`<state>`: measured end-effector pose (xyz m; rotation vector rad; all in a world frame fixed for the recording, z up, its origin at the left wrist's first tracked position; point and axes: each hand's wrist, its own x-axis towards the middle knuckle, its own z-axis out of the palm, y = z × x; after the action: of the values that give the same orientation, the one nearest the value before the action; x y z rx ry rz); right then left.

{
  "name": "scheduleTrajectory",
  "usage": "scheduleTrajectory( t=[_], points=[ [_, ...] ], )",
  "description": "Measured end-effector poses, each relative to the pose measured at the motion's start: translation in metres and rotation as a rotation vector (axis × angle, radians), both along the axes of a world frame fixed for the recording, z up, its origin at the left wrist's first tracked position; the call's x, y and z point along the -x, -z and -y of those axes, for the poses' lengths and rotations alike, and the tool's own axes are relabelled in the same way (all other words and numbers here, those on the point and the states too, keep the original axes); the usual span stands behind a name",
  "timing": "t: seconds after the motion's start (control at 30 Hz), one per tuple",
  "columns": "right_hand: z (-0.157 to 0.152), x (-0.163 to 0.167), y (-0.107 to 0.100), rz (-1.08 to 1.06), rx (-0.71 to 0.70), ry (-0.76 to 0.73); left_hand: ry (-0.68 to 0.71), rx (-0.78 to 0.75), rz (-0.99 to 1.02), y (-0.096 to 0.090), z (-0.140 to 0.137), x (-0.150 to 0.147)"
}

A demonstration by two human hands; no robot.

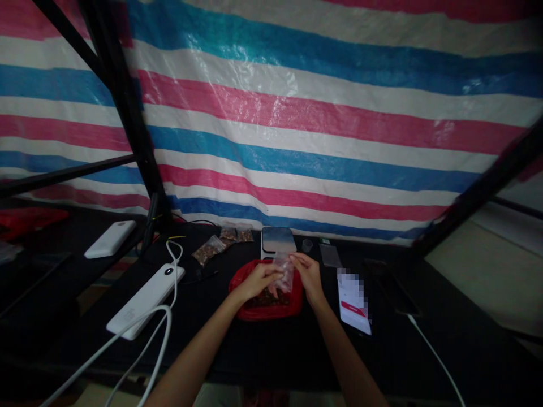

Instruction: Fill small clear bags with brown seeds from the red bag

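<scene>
A small clear plastic bag (285, 277) is held up between my two hands, above a red plastic-lined container (292, 308). My left hand (259, 281) pinches the bag's left side. At its upper right edge, the fingers of my right hand (308, 272) are closed on it. Small brown pieces (267, 299) lie in the container below, partly hidden by my left hand and the bag. Whether the bag has anything in it, I cannot tell. Just behind the container stands a small scale (278, 240) with a dark flat top.
Several filled clear bags (208, 249) lie at the back left. A white power bank (144, 302) with looping white cables (167, 322) is on the left. To the right are a lit phone (354, 305), a dark phone (392, 288), a flat clear bag (330, 255) and a small cup (307, 245).
</scene>
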<state>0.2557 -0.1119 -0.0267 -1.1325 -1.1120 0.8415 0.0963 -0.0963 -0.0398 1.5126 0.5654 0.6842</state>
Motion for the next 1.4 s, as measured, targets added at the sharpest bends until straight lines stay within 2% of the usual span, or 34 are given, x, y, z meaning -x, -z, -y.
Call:
scheduleTrajectory(
  t=[0.1,0.17,0.23,0.3,0.4,0.57,0.7,0.8,0.9,1.17,1.4],
  points=[
    [-0.002,-0.016,-0.008,0.062,0.011,-0.014,0.106,0.019,-0.016,-0.003,0.002,0.002],
    [-0.007,-0.036,-0.017,0.110,0.014,-0.022,0.108,0.016,-0.003,-0.007,0.004,0.003],
    [-0.016,-0.062,-0.025,0.133,0.006,0.031,0.089,0.018,0.012,-0.011,0.004,0.005],
    [-0.030,-0.093,-0.031,0.166,0.040,0.130,0.028,0.024,0.048,-0.013,0.002,0.007],
    [-0.054,-0.137,-0.031,0.387,0.253,0.183,-0.130,0.021,0.130,-0.015,-0.006,0.013],
    [-0.074,-0.179,-0.009,0.522,0.440,0.214,-0.390,-0.040,0.222,-0.018,-0.025,0.033],
    [-0.074,-0.195,0.015,0.573,0.534,0.288,-0.580,-0.027,0.265,-0.013,-0.044,0.060],
    [-0.074,-0.203,0.026,0.581,0.513,0.319,-0.744,-0.005,0.318,-0.004,-0.057,0.080],
    [-0.077,-0.208,0.032,0.580,0.465,0.322,-0.834,0.009,0.346,0.003,-0.062,0.090],
    [-0.084,-0.216,0.034,0.637,0.419,0.355,-0.812,0.013,0.333,0.011,-0.064,0.087],
    [-0.084,-0.206,0.030,0.716,0.462,0.427,-0.843,0.053,0.330,0.018,-0.069,0.088]
  ],
)
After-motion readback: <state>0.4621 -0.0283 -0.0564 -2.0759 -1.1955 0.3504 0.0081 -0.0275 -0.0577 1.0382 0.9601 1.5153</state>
